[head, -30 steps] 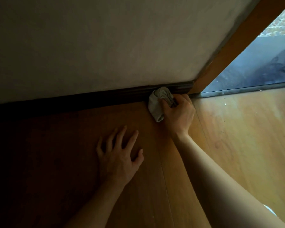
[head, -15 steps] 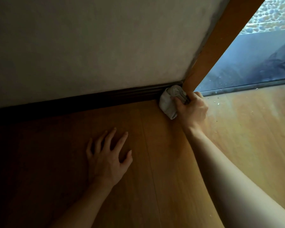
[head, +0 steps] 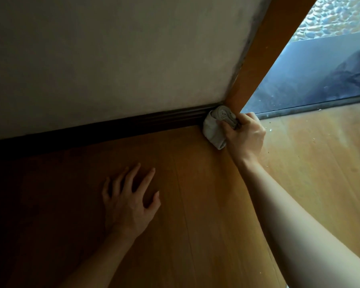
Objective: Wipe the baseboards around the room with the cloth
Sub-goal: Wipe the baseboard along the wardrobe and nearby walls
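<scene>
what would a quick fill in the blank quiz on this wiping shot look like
1. The right hand grips a balled grey ____.
2. It holds this against the dark ____ at the foot of the wall, beside the frame.
3. The left hand rests with fingers spread on the wooden ____.

Missing words: cloth; baseboard; floor

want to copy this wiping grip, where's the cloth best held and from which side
Probably hold the cloth by its bunched, rolled bulk, coming from the room side as the right hand does; that leaves its wall-facing side free against the baseboard.
</scene>
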`<state>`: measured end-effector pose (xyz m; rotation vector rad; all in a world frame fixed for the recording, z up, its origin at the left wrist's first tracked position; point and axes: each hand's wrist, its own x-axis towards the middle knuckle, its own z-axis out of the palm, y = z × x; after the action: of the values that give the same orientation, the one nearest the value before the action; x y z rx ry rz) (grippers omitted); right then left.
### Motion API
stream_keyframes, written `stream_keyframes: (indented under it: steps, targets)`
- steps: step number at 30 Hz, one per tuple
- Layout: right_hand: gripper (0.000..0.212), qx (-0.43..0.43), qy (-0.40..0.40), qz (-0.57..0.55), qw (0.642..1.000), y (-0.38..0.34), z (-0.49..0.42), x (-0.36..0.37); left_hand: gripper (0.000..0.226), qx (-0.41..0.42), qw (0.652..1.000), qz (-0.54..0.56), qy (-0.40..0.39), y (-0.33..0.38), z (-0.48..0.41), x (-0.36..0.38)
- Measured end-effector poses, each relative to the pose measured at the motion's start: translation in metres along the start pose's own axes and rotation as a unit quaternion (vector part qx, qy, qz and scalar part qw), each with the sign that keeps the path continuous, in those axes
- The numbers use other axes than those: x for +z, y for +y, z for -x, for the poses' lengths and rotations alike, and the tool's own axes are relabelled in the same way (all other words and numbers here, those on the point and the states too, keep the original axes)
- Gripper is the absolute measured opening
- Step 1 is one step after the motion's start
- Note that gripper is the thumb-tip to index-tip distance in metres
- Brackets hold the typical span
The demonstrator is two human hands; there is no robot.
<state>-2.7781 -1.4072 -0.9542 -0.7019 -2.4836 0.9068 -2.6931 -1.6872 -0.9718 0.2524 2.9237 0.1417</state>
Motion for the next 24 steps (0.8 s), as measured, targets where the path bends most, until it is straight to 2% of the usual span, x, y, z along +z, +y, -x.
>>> stream_keyframes:
  steps: [4,10,13,18,24]
  targets:
    - [0.023,0.019,0.014,-0.019,1.0,0.0,0.001,-0.001,0.071,-0.002,1.0,0.0,-0.003,-0.001,-0.001,0.001]
    - [0.024,-0.002,-0.038,-0.018,0.999,-0.04,0.028,0.025,0.068,-0.001,1.0,-0.003,0.001,-0.002,-0.001,0.004]
    - [0.021,-0.046,-0.078,-0.026,0.996,-0.062,0.045,0.04,0.066,-0.001,1.0,-0.002,0.006,-0.003,0.0,0.004]
    - [0.023,-0.012,-0.049,-0.038,0.998,-0.06,0.047,0.04,0.064,0.007,1.0,0.003,0.019,-0.004,0.0,0.006]
    - [0.022,-0.081,-0.079,-0.034,0.993,-0.073,0.054,0.047,0.064,0.011,1.0,0.006,0.028,-0.005,0.0,0.007]
